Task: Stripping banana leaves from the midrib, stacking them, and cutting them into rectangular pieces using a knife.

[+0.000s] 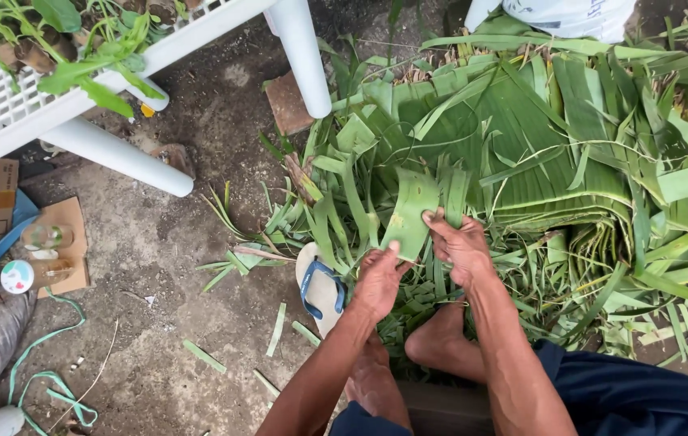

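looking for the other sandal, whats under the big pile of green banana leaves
Only one pale sandal with blue straps shows, at the edge of the big pile of green banana leaves. Both hands hold a leaf strip. Anything beneath the pile is covered.

An outdoor yard work spot beside a home garden, on bare packed earth (199,266); a heap of cut green leaves (538,153) covers the ground. Left of the heap stands a white slatted plant bench (5,113) holding potted seedlings; a sandal (320,284) lies at the heap's near edge, flattened cardboard (65,230) further left.
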